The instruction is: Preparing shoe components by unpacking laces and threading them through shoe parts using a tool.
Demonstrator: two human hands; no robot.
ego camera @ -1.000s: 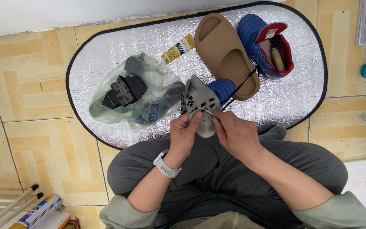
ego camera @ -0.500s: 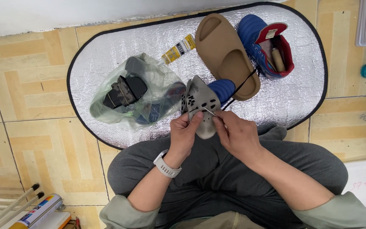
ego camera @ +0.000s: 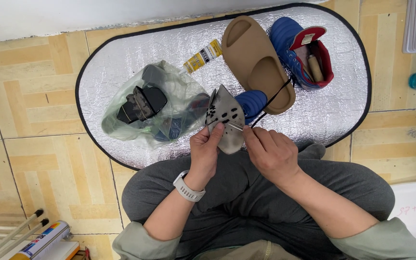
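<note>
My left hand (ego camera: pixel 207 149), with a white watch on the wrist, grips a grey shoe piece (ego camera: pixel 227 120) dotted with dark holes and holds it upright over my lap. My right hand (ego camera: pixel 270 150) pinches a thin metal needle (ego camera: pixel 234 126) against that piece. A black thread (ego camera: pixel 271 98) runs from the needle up across a tan slide sandal (ego camera: pixel 258 62). Behind the grey piece lies a blue shoe part (ego camera: pixel 251 103).
A silver oval mat (ego camera: pixel 121 62) covers the tiled floor. On it lie a clear plastic bag (ego camera: pixel 145 108) of dark items, a yellow glue tube (ego camera: pixel 202 56) and a blue and red high-top shoe (ego camera: pixel 304 50). Sticks and a tube (ego camera: pixel 39 240) lie at bottom left.
The grey piece and both hands have shifted very slightly; the needle stays at the same spot on the piece.
</note>
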